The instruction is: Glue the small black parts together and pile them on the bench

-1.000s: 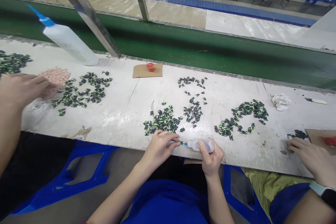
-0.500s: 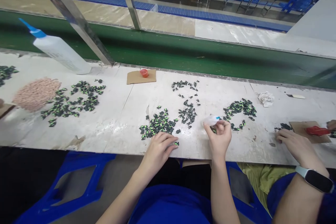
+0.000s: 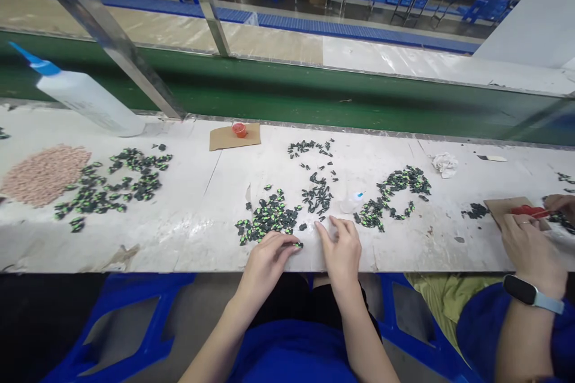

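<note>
One small bottle [image 3: 348, 204] down, two hands [image 3: 343, 251] closer

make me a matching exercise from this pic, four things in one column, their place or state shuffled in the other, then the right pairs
Column one
1. wearer's left hand
2. wearer's right hand
3. small bottle
4. small red cup

Column two
A. on a piece of cardboard
B. thumb and forefinger apart
C. lying on the table, beyond the hands
D. pinching a black-and-green piece

Right pairs: 1-D, 2-B, 3-C, 4-A
</note>
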{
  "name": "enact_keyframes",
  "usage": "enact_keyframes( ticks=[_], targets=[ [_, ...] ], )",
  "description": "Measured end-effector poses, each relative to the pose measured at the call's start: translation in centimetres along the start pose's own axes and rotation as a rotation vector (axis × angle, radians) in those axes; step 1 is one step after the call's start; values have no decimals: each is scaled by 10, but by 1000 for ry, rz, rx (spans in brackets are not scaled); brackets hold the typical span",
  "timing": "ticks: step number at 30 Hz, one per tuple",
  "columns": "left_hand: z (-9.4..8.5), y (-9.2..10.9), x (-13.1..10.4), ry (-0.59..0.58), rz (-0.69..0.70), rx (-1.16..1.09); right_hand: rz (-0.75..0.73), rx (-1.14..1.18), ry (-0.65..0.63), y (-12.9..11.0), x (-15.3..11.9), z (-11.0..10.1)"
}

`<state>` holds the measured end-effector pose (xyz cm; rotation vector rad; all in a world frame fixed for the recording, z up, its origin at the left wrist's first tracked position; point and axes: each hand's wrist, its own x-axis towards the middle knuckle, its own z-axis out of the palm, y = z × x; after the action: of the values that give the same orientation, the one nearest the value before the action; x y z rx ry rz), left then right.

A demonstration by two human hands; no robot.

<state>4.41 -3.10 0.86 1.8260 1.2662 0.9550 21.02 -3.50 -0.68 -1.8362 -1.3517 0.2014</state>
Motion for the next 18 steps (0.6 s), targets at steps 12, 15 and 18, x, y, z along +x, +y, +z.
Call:
enact_keyframes(
  ticks=[12, 15, 18],
  targets=[
    [-10, 3, -5, 212, -116, -118, -133, -26, -78, 3, 5, 17],
    [-9, 5, -2, 218, -132, -140, -156, 23, -97, 5, 7, 14],
    [-8, 6, 0, 238, -161, -145, -111, 170, -136, 4, 8, 7]
  ],
)
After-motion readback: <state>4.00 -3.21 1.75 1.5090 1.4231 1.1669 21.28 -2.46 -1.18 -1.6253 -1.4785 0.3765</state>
